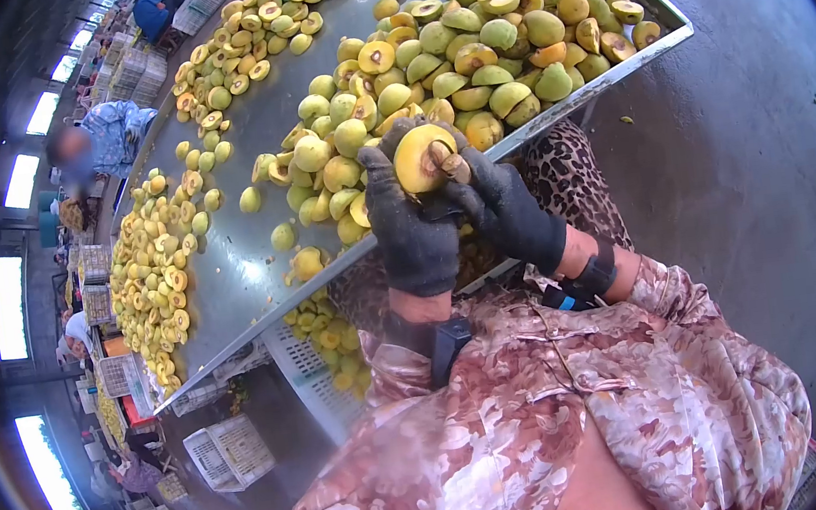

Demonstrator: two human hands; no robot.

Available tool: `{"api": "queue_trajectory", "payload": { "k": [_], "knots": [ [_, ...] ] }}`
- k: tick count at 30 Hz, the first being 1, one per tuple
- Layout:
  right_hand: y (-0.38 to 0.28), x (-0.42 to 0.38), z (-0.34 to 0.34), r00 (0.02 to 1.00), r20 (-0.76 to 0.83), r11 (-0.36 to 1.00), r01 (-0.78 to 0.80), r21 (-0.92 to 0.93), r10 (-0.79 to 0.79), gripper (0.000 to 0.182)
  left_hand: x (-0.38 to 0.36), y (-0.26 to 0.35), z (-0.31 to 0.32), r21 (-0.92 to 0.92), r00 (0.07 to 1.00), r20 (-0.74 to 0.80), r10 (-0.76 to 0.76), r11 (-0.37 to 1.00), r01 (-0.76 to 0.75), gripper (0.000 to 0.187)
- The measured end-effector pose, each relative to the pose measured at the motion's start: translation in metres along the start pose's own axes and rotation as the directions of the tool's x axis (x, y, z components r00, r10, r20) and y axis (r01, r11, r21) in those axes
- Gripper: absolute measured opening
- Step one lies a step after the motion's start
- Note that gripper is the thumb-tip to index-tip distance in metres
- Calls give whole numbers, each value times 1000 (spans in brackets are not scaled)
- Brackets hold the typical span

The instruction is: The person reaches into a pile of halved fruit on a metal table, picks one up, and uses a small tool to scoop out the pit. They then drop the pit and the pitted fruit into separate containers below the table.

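My left hand (412,224), in a dark glove, is closed around a halved yellow fruit (414,161), its cut face turned up toward the camera. My right hand (506,205), gloved too, has its fingers bent against the right side of that fruit, at the brown pit area. Whether a small tool sits between those fingers I cannot make out. Both hands are over the near edge of a metal table (256,242). Just beyond them lies a large heap of green and yellow fruit halves (446,59).
More fruit halves lie at the table's far side (154,274). Below the table edge stands a white crate (306,377) with fruit. A co-worker (108,138) in blue is across the table. Stacked crates (229,454) stand on the floor at the left.
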State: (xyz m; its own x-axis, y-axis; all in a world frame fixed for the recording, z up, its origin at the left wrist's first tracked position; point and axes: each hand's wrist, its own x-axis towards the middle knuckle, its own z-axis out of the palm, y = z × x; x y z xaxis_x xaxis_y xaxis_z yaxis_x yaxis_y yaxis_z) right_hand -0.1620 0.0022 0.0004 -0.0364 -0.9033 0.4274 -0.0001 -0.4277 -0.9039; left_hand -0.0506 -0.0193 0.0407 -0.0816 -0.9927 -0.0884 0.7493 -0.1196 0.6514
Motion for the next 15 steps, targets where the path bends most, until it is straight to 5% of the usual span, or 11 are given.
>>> {"api": "queue_trajectory", "payload": {
  "k": [2, 8, 11, 15],
  "knots": [
    [-2, -3, -6, 988, 91, 989, -120, -85, 128, 27, 1, -1, -4, 48, 999, 30, 41, 998, -42, 49],
    [1, -16, 0, 984, 162, 992, -50, -115, 68, 24, -6, 7, -8, 32, 998, 62, 25, 999, -27, 48],
    [-6, -20, -2, 981, 192, 997, 9, -82, 7, 22, -8, 12, -8, 73, 998, 63, -17, 997, 12, 49],
    [-13, -24, -7, 946, 296, 982, -163, 97, 128, 21, -13, 22, -13, 271, 990, 130, -57, 962, 20, 52]
  ]
}}
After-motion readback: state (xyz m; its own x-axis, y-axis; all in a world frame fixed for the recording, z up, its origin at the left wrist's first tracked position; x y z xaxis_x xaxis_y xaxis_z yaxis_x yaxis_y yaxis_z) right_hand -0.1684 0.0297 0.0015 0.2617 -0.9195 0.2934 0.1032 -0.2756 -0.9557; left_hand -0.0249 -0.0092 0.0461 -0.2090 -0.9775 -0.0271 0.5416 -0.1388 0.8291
